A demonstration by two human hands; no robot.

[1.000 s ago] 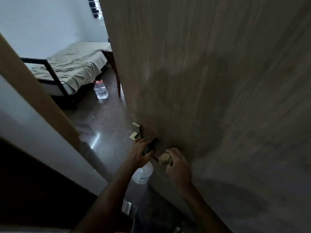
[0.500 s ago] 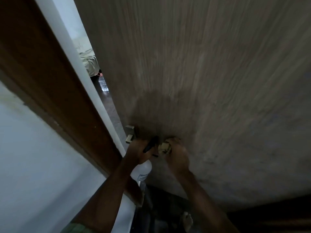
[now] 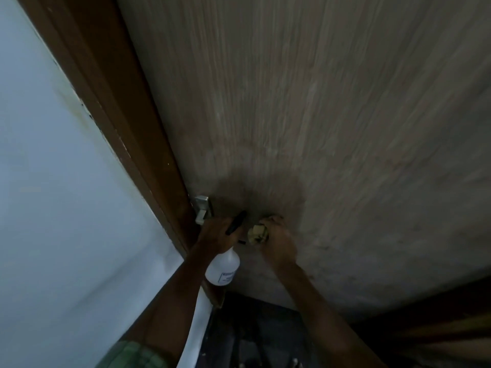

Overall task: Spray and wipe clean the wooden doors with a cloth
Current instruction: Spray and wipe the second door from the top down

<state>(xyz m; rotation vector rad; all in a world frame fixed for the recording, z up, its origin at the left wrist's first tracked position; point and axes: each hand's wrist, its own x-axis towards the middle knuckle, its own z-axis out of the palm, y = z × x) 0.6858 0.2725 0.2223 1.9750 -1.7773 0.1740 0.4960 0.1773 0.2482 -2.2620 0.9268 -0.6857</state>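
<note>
Gripping the black trigger head of a white plastic spray bottle [image 3: 222, 269], my left hand [image 3: 214, 236] hangs it just beside the grey-brown wood-grain door [image 3: 318, 115], below the metal latch [image 3: 202, 209]. My right hand [image 3: 277, 244] clutches a bunched yellowish cloth [image 3: 257, 234] close against the door's darker patch; the brown door frame [image 3: 111, 88] stands left.

The only print is a small label with dark lines on the white spray bottle [image 3: 222, 269], low on its side; it is too blurred to read.
</note>
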